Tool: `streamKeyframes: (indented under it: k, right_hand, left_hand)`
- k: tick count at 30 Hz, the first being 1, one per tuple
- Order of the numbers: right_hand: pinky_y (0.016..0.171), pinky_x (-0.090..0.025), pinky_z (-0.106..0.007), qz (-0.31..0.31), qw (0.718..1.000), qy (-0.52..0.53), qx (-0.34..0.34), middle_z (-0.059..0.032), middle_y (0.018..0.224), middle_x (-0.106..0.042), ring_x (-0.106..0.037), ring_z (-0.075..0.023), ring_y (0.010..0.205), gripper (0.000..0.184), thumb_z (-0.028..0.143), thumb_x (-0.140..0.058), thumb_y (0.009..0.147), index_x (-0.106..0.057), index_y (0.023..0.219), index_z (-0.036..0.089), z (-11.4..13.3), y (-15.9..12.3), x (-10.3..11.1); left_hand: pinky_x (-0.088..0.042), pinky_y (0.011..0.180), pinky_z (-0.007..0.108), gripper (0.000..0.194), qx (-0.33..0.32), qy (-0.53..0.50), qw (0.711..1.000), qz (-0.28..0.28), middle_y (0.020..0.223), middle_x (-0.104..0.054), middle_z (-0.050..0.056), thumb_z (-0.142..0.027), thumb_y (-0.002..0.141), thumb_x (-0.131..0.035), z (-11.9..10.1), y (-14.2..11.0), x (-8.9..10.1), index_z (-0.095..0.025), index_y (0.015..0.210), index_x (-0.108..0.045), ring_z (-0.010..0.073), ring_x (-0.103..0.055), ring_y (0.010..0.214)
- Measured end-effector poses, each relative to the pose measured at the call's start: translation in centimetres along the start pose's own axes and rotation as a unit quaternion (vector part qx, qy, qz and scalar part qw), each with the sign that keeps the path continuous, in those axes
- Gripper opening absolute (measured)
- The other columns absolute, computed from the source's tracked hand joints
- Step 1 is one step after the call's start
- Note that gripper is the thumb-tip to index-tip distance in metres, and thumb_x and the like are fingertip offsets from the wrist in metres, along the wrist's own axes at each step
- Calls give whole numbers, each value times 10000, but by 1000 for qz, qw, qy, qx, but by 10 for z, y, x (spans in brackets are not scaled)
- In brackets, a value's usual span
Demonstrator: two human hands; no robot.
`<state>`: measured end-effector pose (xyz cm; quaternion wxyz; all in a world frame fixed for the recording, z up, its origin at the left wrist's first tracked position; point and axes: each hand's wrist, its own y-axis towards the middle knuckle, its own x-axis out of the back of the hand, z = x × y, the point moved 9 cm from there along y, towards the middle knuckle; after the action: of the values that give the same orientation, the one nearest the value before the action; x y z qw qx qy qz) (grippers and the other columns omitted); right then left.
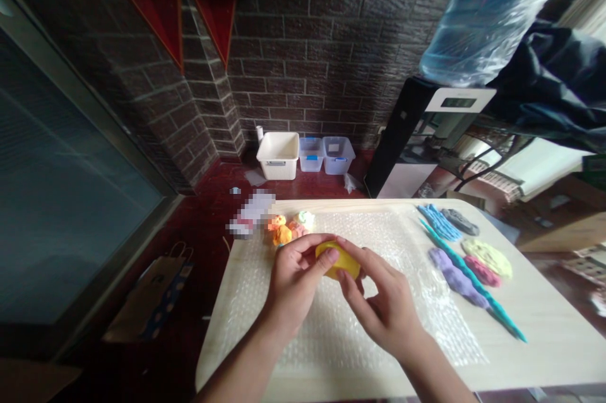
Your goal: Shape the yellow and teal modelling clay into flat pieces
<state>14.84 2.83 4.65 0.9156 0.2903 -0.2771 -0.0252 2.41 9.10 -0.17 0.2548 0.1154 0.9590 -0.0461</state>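
A smooth yellow piece of what looks like modelling clay [344,262] is held up between both hands, above the table's bubble wrap. My left hand [296,273] is closed around its left side, the thumb pressed on its face. On the right, my right hand [386,295] pinches it with thumb and fingertips at the top and lower edges. Part of the yellow piece is hidden behind the fingers. Just beyond my left hand sit several small orange, pink and white clay lumps [283,234], partly covered by that hand.
Bubble wrap [379,232] covers much of the pale table [544,352]. At right lie a long teal clay roll [466,270] and purple [457,276], blue [440,222], grey [459,222], pink [483,270] and pale yellow [487,256] lumps. Bins [278,166] and a water dispenser [402,138] stand behind.
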Motion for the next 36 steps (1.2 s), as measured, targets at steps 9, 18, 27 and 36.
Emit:
streamKeyframes:
  k: [9,18,27,36]
  right_hand:
    - [579,-510,-290,10,999,-43,30,-3,854,-586,-591,-147,646,560,141,-553,1042,-499,1577,297,7,-1,-2]
    - [694,-604,-304,-40,998,42,-31,-68,1165,-746,-702,-175,821,566,193,-629,1028,-514,1564,335,-9,-4,-1]
    - [722,-640,-287,7,993,81,-85,-73,1253,-755,-723,-172,838,446,257,-657,1029,-618,1468,326,-16,-3,-5]
    - [572,-608,-246,1,973,181,-145,-93,1155,-775,-653,-138,677,380,315,-699,1010,-686,1385,261,-23,-4,-7]
  left_hand:
    - [-584,862,260,280,0,-3,1000,-13,1059,-819,109,-294,794,-910,-1,0,2,-153,1021,-828,193,-744,969]
    - [-594,823,250,273,-9,7,1000,-17,1057,-814,86,-315,805,-908,-6,0,2,-178,1029,-836,188,-742,954]
    - [-598,873,267,256,-23,21,999,-19,1054,-819,85,-300,812,-902,-5,-1,5,-173,1024,-835,193,-750,977]
    - [-590,870,255,251,-19,16,1000,-19,1044,-819,81,-305,806,-908,-5,-3,3,-182,1014,-842,184,-746,974]
